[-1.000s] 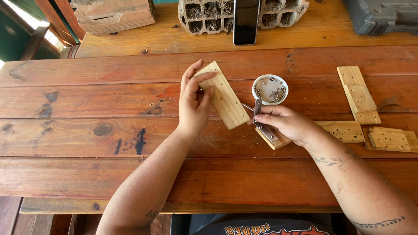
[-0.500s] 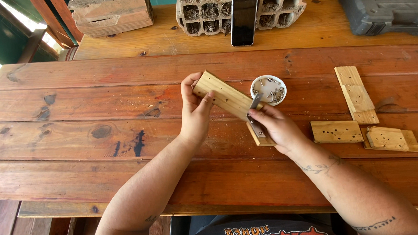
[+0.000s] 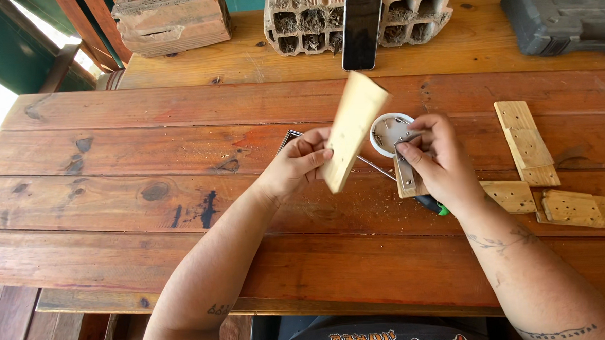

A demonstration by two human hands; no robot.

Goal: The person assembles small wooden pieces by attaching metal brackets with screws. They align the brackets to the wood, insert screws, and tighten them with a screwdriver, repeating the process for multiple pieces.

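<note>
Head view looks down on a red-brown plank counter (image 3: 114,219), with a small white dish (image 3: 386,134) near its middle as the landmark. Left of the dish, the left hand (image 3: 295,165) pinches the lower end of a pale wooden slat (image 3: 350,130) — thumb and fingers closed on it, lifting it clear of the counter. The slat's long axis runs steeply up and away from that grip, its top end leaning right so that it overlaps the dish's left rim in the picture. Just right of the dish, the right hand (image 3: 438,157) has its fingertips curled at the rim, pinched on something small and metallic; whether it truly holds it I cannot tell. Under that hand lies a short wooden piece (image 3: 406,179) with a green-tipped tool (image 3: 432,204) beside it. Farther right of the dish sit drilled wooden blocks (image 3: 524,143) — well apart from both hands. Beyond the dish, a dark phone (image 3: 361,30) leans against hollow bricks (image 3: 296,17).
</note>
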